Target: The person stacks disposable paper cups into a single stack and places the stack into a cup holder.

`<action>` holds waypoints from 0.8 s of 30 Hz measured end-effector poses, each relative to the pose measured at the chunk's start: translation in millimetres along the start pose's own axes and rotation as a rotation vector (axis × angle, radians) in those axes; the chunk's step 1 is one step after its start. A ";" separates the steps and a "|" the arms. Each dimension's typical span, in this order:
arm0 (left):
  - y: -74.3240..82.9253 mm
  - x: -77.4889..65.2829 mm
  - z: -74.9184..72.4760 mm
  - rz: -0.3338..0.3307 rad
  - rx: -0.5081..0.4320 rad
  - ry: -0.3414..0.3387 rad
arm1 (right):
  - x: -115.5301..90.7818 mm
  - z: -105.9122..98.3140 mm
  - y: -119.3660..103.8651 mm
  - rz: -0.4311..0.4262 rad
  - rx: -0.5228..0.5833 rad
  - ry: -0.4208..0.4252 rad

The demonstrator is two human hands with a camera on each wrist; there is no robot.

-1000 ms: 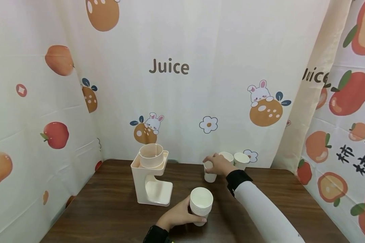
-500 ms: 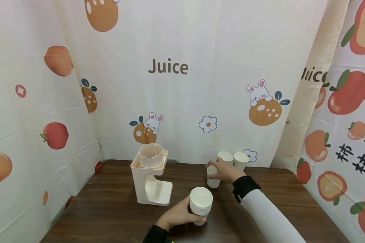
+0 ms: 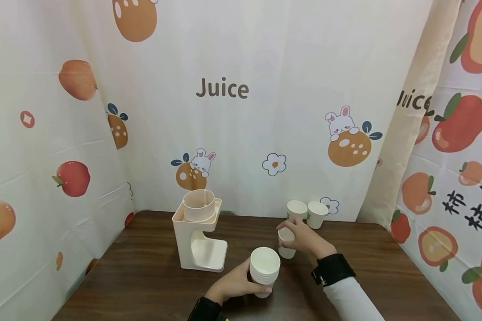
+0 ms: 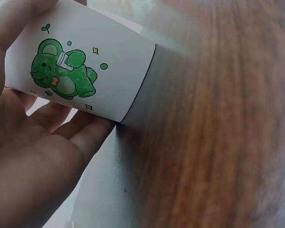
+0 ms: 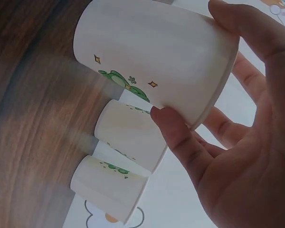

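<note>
A stack of white paper cups (image 3: 264, 264) stands upright near the front of the table, and my left hand (image 3: 234, 281) grips it low on its side. The left wrist view shows a green cartoon bear (image 4: 64, 69) printed on the bottom cup. Farther back, my right hand (image 3: 308, 240) holds a single paper cup (image 3: 286, 250) near its rim. In the right wrist view, the thumb and fingers lie on either side of this cup (image 5: 152, 52), which carries a green print and small stars.
Two more paper cups (image 3: 316, 216) stand side by side at the back right of the brown table (image 3: 136, 276). To the left is a cream-coloured stand (image 3: 184, 245) with a round cup-like holder (image 3: 199, 208) on top. A printed curtain (image 3: 241, 125) hangs behind.
My right hand has brought its paper cup nearer and slightly right, away from the back cups and toward the stack. The left hand keeps its hold on the stack without moving.
</note>
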State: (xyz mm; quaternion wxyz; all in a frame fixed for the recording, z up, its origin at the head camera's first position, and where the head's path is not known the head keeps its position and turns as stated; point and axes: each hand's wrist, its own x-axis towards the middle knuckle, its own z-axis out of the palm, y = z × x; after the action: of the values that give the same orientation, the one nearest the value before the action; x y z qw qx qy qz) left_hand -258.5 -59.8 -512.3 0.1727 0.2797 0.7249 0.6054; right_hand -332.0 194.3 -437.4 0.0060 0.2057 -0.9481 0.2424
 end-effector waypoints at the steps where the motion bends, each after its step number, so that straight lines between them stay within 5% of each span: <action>1: -0.4 0.0 0.1 -0.004 -0.001 0.000 | -2.4 0.8 0.4 -0.004 0.005 0.002; 24: 1.0 -1.3 -0.2 0.009 0.008 0.000 | -30.9 15.4 4.6 -0.155 0.019 0.203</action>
State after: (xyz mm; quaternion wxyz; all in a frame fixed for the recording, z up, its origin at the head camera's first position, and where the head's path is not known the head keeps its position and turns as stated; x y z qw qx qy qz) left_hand -257.3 -60.6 -511.4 0.1690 0.2836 0.7260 0.6033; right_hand -304.2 202.8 -456.5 0.1184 0.2527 -0.9216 0.2697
